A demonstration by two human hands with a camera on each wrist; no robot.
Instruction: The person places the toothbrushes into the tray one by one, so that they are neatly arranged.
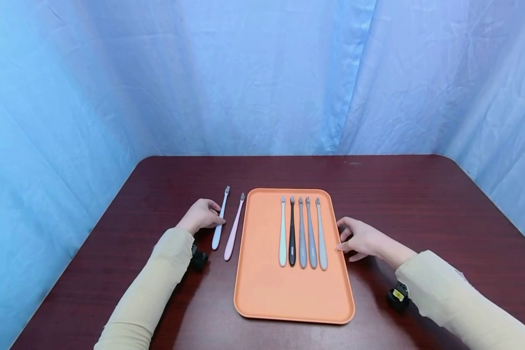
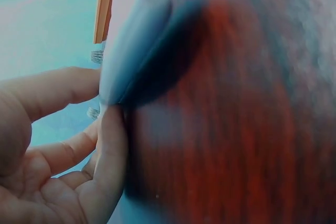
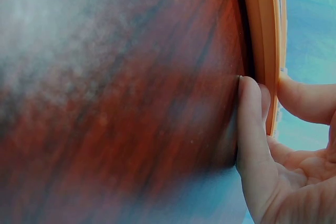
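Observation:
An orange tray (image 1: 262, 291) lies in the middle of the dark red table (image 1: 420, 204) with several toothbrushes (image 1: 302, 233) side by side in it, bristles pointing away from me. Left of the tray, a light blue toothbrush (image 1: 219, 223) and a pink toothbrush (image 1: 233, 228) lie on the table. My left hand (image 1: 203, 214) pinches the light blue toothbrush (image 2: 131, 35) with its fingertips (image 2: 107, 116) on the handle. My right hand (image 1: 360, 238) holds the tray's right rim (image 3: 265, 51), with one finger (image 3: 249, 124) on the table side and another over the rim.
Blue cloth (image 1: 262, 73) hangs behind and to both sides of the table. The table's back edge runs a little beyond the tray. Bare tabletop lies to the right of the tray and in front of it.

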